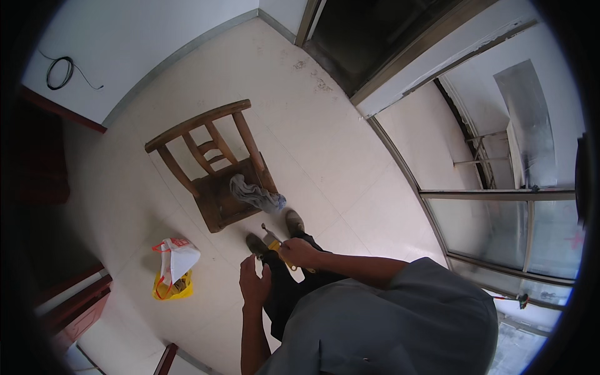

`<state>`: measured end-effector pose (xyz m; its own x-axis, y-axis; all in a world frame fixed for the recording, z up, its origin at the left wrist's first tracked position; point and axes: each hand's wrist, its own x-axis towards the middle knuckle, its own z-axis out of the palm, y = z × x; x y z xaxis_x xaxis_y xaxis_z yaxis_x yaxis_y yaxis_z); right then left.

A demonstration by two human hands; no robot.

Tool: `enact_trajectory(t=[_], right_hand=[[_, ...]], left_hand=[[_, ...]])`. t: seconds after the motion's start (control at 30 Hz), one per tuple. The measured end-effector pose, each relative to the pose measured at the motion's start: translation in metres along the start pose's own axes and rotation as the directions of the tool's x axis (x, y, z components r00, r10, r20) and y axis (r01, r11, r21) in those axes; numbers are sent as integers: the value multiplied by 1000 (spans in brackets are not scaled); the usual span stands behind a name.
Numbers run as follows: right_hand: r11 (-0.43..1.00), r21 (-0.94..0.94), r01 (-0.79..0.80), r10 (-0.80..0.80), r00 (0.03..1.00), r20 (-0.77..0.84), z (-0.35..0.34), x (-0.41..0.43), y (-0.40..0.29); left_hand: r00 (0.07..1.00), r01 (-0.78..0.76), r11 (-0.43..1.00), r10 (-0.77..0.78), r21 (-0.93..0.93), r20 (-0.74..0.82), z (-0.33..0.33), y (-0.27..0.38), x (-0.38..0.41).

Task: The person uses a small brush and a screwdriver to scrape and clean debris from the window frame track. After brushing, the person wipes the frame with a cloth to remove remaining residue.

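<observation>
My right hand (298, 253) is closed around several tools, among them what looks like a yellow-handled scraper or putty knife (274, 244) and a thin tool with a dark tip (268, 230). To its left is my left hand (254, 282), fingers bent and apart, with nothing seen in it. Beyond my shoes stands a wooden chair (215, 187), a crumpled grey cloth (253, 193) draped over its seat and side edge.
A white and red plastic bag (177, 260) rests with a yellow bag (182, 289) on the floor at left. A coiled black cable (60, 73) shows against the wall. Metal-framed glass panels (478, 225) line the right side; a doorway (361, 42) opens at the top.
</observation>
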<state>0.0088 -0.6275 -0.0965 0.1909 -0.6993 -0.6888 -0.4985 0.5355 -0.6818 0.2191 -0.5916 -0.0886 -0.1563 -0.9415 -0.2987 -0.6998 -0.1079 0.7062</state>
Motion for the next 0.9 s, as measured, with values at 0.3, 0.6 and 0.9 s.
enact_trajectory(t=[0.3,0.6,0.9], right_hand=[[992,-85,-95,80,983,-164,59,109,20],[985,-86,148,-158,979,-129,125,229,6],[912,-233,339,-380,910,-165,158,345,27]], left_hand=[[781,199,943,-318,269,537,71,-133,-25],[886,34,984,-110,172,451,112,-155,-22],[949,65,980,-120,190,292,153,-181,-42]])
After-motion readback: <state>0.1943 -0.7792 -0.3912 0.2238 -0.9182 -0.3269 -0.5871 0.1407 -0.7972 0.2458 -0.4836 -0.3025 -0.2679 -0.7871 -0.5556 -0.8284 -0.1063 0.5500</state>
